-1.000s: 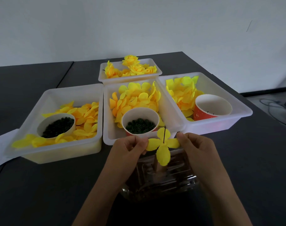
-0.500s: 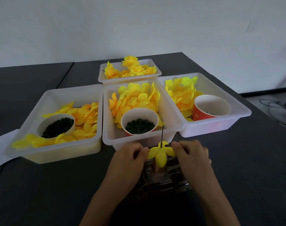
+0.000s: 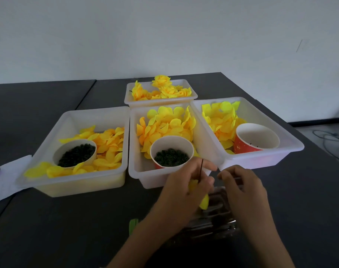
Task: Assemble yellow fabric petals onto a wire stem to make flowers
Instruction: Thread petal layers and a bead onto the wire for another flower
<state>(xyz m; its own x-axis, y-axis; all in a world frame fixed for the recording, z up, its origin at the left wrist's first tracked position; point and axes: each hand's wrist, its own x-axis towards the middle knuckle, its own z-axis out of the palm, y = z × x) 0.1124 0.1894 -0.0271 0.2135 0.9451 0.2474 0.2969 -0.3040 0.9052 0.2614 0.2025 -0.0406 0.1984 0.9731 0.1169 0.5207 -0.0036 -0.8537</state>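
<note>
Left tray (image 3: 49, 144) holds loose petals and a cup of dark beads, well left of the fingers. Left hand (image 3: 186, 192) curls round the yellow petals (image 3: 204, 202) and pinches the wire stem (image 3: 201, 168), which rises upright just before the middle tray's (image 3: 137, 176) near rim. Right hand (image 3: 242, 188) sits just beside, apart by a narrow gap, fingers curled; whether they pinch anything cannot be told. Right tray (image 3: 292, 146) lies beyond the right fingertips. Bare dark table (image 3: 68, 229) opens left of both hands.
</note>
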